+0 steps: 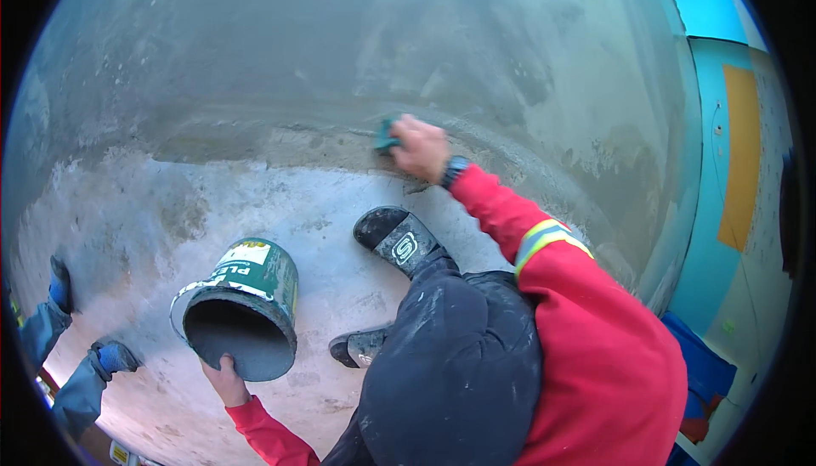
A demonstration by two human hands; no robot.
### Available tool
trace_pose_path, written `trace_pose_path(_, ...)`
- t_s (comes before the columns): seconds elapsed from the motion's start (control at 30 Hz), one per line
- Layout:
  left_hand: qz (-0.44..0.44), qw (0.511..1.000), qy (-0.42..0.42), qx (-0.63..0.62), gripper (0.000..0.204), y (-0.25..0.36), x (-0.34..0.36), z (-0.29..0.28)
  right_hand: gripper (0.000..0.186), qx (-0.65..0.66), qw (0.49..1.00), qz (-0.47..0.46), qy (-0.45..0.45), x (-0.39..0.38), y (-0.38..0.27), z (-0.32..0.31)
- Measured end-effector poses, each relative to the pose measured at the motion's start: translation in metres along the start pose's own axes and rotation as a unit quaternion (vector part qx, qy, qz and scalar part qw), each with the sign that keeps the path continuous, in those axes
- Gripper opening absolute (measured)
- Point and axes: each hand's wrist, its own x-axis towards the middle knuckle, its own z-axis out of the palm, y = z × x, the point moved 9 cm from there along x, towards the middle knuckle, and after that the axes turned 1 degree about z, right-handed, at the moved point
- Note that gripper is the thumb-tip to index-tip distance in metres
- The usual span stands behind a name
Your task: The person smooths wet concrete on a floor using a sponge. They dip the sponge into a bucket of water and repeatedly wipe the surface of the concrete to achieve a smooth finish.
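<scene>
My right hand (422, 148) is closed on a small green block-like tool (387, 136), whose exact kind the blur and my fingers hide. The tool touches the foot of the grey plastered wall (289, 50), along the rough band where it meets the floor. Down at the left, my left hand (225, 381) grips the rim of a dark green bucket (279, 275) with a torn label. The bucket is tilted with its mouth toward me, and grey material shows inside it.
Pale, stained concrete floor (280, 203) lies below the wall. My dark shoes (408, 241) stand between bucket and wall. At the left edge another person's legs (85, 389) show. On the right are a turquoise wall with an orange panel (739, 156) and a blue object (701, 364).
</scene>
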Motion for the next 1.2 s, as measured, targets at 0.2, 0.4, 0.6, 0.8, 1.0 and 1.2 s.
trace_pose_path(0.2,0.015,1.000,-0.018,0.014,0.054,-0.004,0.001,-0.004,0.018,0.017,0.991,-0.128,-0.020,0.022,-0.058,0.009)
trace_pose_path(0.4,0.005,1.000,-0.006,0.003,0.055,-0.006,0.000,-0.006,0.022,-0.145,0.969,0.196,-0.047,-0.141,0.153,-0.085)
trace_pose_path(0.6,0.005,1.000,-0.013,0.003,0.055,-0.004,0.002,-0.003,0.021,-0.116,0.950,0.276,0.095,-0.170,0.175,-0.095)
trace_pose_path(0.8,0.014,1.000,-0.008,-0.003,0.055,-0.004,0.001,-0.004,0.016,0.030,0.996,0.028,0.078,0.006,-0.018,0.000)
trace_pose_path(1.0,0.029,0.999,-0.009,0.020,0.052,0.002,0.001,0.001,0.016,0.019,0.992,-0.121,0.003,0.042,-0.083,0.024)
trace_pose_path(1.2,0.032,0.999,-0.014,0.031,0.050,-0.002,0.002,-0.005,0.018,-0.099,0.980,0.172,0.014,-0.122,0.118,-0.072)
